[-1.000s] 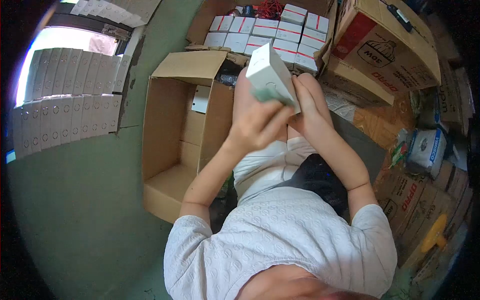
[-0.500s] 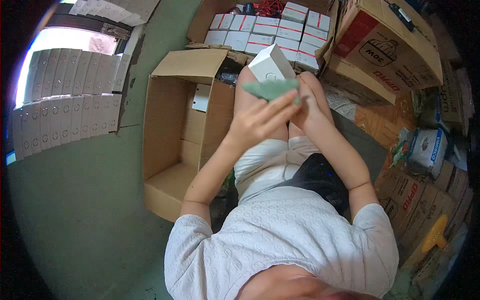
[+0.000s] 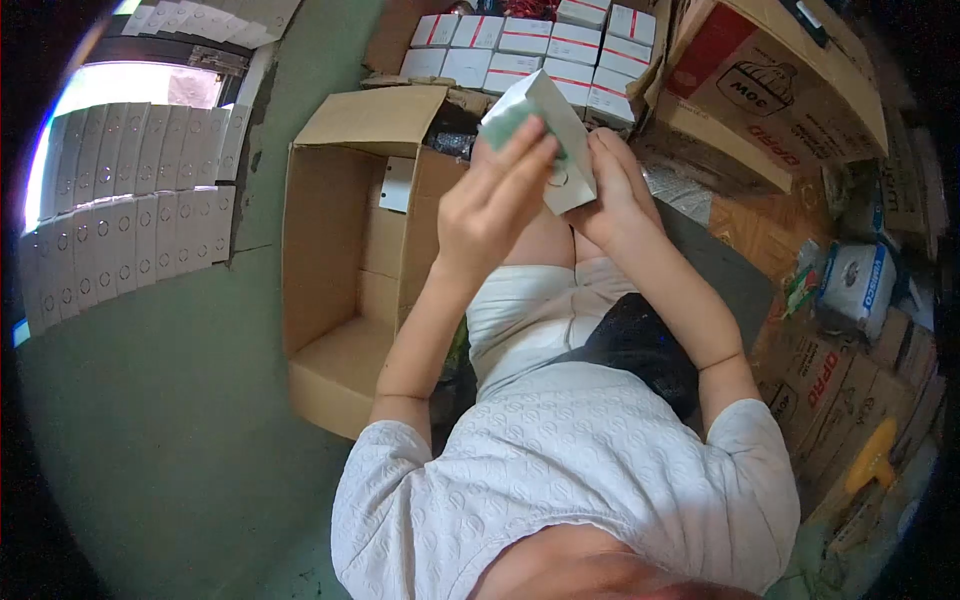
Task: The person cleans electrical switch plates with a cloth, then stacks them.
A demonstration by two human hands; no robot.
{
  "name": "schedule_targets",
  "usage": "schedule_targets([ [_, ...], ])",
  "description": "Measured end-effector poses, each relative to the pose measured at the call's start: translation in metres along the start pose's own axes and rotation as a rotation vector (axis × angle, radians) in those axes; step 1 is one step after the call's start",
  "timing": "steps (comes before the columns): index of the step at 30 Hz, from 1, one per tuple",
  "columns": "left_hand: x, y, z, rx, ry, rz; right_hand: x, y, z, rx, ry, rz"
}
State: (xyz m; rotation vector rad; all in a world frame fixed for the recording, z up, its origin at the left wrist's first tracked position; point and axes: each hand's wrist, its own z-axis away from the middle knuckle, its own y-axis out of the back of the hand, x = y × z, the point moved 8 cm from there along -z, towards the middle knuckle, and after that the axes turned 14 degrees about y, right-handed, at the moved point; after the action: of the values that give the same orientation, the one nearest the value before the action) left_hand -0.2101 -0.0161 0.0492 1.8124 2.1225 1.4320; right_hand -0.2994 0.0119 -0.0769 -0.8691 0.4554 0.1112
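A small white box is held up in front of me over my knees. My right hand grips its lower right side. My left hand presses a pale green cloth against the box's upper left face, fingers spread along it. A small round mark shows on the box's near face.
An open, nearly empty cardboard carton stands to the left, with a white piece inside. Beyond it a carton holds several white boxes with red stripes. Rows of white boxes line the floor at left. Printed cartons crowd the right.
The left hand with the green cloth has slid from the box's lower edge up to its upper left face. The box has tilted and turned in the right hand.
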Motion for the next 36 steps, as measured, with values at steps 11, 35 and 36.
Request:
schedule_targets([
  [11, -0.01, 0.001, -0.007, -0.004, 0.015, 0.005, -0.011, 0.003, 0.0, 0.056, 0.119, 0.083],
  [35, -0.027, 0.007, -0.01, -0.096, 0.15, 0.128, -0.006, 0.006, -0.025, -0.127, 0.082, 0.125],
  [36, -0.024, 0.001, -0.005, -0.089, 0.082, -0.011, -0.004, 0.008, -0.028, -0.114, 0.099, 0.063],
])
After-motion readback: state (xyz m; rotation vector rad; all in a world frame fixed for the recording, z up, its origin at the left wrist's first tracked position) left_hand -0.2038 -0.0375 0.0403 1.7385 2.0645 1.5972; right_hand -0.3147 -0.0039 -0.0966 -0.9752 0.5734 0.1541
